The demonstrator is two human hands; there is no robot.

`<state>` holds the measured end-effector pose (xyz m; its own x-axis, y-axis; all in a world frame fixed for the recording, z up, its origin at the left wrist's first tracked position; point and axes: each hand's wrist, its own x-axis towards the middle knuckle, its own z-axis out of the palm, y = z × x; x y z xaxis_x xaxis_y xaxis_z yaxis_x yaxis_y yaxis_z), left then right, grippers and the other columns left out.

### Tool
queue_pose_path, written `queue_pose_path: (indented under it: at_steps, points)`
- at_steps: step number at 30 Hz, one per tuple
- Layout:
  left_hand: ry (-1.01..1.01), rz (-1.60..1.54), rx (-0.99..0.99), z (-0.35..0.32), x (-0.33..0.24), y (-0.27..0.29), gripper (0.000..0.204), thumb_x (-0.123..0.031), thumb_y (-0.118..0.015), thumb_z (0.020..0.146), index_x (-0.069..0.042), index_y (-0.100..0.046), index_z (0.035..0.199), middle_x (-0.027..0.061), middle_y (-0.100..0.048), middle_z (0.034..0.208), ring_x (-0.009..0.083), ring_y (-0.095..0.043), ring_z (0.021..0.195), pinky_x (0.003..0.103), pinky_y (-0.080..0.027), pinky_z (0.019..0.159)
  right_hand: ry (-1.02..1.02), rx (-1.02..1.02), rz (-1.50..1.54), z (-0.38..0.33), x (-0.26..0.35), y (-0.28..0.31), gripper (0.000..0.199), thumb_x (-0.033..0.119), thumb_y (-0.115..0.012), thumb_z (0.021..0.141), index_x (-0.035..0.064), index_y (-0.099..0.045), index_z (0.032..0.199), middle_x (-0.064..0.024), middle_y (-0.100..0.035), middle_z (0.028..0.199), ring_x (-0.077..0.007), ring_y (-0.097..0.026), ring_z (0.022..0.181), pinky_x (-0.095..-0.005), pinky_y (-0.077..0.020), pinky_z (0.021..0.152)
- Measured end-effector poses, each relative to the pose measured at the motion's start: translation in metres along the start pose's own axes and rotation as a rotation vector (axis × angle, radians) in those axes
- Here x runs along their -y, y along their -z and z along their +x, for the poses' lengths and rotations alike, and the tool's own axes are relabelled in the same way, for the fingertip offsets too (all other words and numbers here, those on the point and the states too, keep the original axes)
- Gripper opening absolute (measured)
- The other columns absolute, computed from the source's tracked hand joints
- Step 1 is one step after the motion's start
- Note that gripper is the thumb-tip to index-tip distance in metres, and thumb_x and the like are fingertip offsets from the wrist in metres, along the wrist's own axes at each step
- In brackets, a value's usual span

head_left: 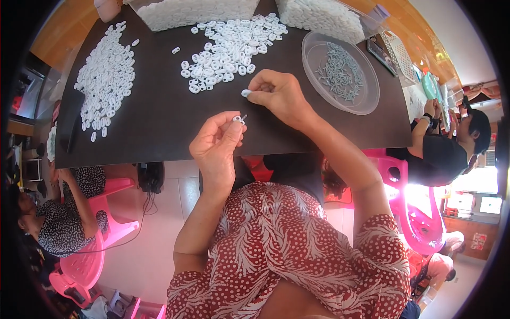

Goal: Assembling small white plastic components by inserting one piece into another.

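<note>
Between the thumb and fingers of my left hand (219, 143) is a small white plastic piece with holes (238, 120), and a thin grey screw (244, 116) sticks out of it. My right hand (281, 95), up and to the right, pinches another white oval piece (246, 93) just above the dark table (159, 125). Beyond it spreads a loose pile of white two-holed oval pieces (226, 53). To the right stands a round clear plastic dish (311, 66) holding many small grey screws (341, 72).
A second pile of white pieces (109, 74) lies at the left, beside a dark flat object (71, 119). Clear bins of white pieces (196, 13) line the back. A phone (381, 56) lies far right. Other people sit left and right, near pink plastic chairs (85, 255).
</note>
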<state>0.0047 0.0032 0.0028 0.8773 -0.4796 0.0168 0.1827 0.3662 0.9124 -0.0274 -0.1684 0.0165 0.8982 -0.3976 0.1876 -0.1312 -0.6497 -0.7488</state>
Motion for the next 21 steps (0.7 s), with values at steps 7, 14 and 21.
queue_pose_path:
  at_steps: [7, 14, 21]
  points:
    - [-0.021, 0.014, -0.023, 0.000, -0.006, -0.007, 0.015, -0.001, -0.064, 0.085, 0.004, -0.065, 0.099, 0.0074, -0.064, 0.079, 0.0100, -0.058, 0.066, 0.021, -0.045, 0.055, -0.255, 0.116, 0.699, -0.016, 0.010, 0.016, 0.019, 0.010, -0.070, 0.074, -0.0012, -0.067, 0.090, -0.0017, -0.064, 0.073, -0.0069, -0.054, 0.063, -0.0226, -0.0414, 0.056]
    - [0.021, 0.027, -0.004, -0.002, -0.007, -0.010, 0.014, 0.000, -0.063, 0.085, 0.005, -0.064, 0.098, 0.0082, -0.064, 0.076, 0.0100, -0.058, 0.064, 0.020, -0.044, 0.054, -0.311, 0.149, 0.786, -0.024, 0.018, 0.020, 0.020, 0.009, -0.069, 0.075, -0.0004, -0.068, 0.092, -0.0030, -0.066, 0.077, -0.0061, -0.053, 0.065, -0.0207, -0.0391, 0.057]
    - [0.061, 0.059, 0.003, -0.003, -0.008, -0.014, 0.013, 0.001, -0.062, 0.085, 0.006, -0.063, 0.098, 0.0085, -0.065, 0.076, 0.0096, -0.059, 0.064, 0.020, -0.044, 0.054, -0.281, 0.110, 0.776, -0.029, 0.019, 0.016, 0.019, 0.010, -0.070, 0.076, 0.0000, -0.069, 0.091, -0.0021, -0.065, 0.074, -0.0059, -0.052, 0.063, -0.0208, -0.0391, 0.056]
